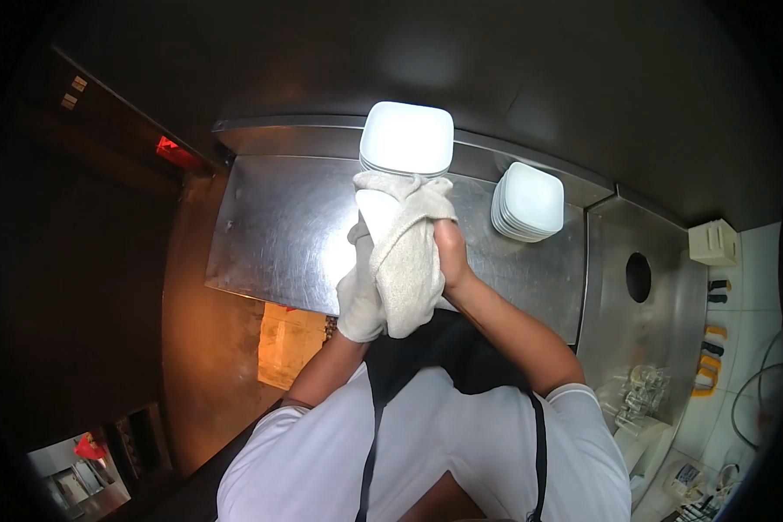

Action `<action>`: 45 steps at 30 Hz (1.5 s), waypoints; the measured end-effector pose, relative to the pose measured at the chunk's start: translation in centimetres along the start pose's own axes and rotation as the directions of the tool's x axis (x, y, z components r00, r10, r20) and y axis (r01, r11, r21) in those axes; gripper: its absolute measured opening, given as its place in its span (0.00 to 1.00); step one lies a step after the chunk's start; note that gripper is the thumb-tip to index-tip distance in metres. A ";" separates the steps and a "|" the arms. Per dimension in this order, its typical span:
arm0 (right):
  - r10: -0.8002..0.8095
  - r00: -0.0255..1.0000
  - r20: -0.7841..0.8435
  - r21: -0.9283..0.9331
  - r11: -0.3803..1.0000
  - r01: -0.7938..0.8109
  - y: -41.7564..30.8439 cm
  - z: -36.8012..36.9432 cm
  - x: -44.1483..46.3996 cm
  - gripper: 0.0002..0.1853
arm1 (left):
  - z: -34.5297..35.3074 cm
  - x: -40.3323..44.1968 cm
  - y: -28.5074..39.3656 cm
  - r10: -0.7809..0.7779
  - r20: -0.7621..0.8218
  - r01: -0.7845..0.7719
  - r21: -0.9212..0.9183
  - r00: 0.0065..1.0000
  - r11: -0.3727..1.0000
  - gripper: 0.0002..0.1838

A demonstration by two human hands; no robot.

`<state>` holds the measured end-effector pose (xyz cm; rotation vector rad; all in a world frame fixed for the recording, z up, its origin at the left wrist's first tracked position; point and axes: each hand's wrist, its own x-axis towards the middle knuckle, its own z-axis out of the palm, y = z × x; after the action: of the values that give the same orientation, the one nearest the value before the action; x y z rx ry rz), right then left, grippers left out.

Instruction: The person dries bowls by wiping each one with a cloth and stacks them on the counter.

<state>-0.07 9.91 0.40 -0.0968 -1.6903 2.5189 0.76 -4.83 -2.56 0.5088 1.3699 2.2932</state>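
Gripping dish (375, 206) in gloved left hand (359, 302), right hand (450, 250) closed on cloth (407, 278); loose folds could snag nearby stack (407, 139), toppling it.

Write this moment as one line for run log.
left hand: gloved, at cloth | right hand: bare, holding cloth | left stack: plates | right stack: plates | counter: steel

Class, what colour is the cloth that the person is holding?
The cloth is off-white, seen best in the head view.
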 end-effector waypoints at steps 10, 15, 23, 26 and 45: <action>0.043 0.989 0.139 -0.494 0.869 0.032 0.2 -0.5 -4.8 0.20 | -9.4 5.4 -3.8 0.333 -0.426 -0.116 0.459 0.841 0.881 0.20; 0.109 0.802 0.587 -0.496 0.832 0.250 -1.2 -2.1 -7.3 0.18 | -5.8 12.9 8.8 0.619 0.058 -0.112 0.993 0.783 0.048 0.11; 0.161 0.911 0.380 -0.731 0.655 0.189 -3.6 -2.9 -7.8 0.15 | -5.4 20.4 10.9 0.246 0.055 -0.015 0.987 0.968 -0.160 0.12; 0.090 0.934 0.346 -0.738 0.640 0.212 -3.8 -3.5 -7.8 0.12 | -6.6 22.2 9.7 0.173 0.142 -0.141 0.990 0.975 -0.019 0.14; -0.352 0.932 -0.080 -0.958 -0.231 -0.169 -0.2 -23.5 -4.4 0.15 | -7.1 16.0 10.2 0.120 -0.145 -0.103 0.120 0.982 0.987 0.24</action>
<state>6.98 30.99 -8.38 -0.4463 -2.7739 0.1466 -18.08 -5.97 4.87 0.4650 1.5868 2.3972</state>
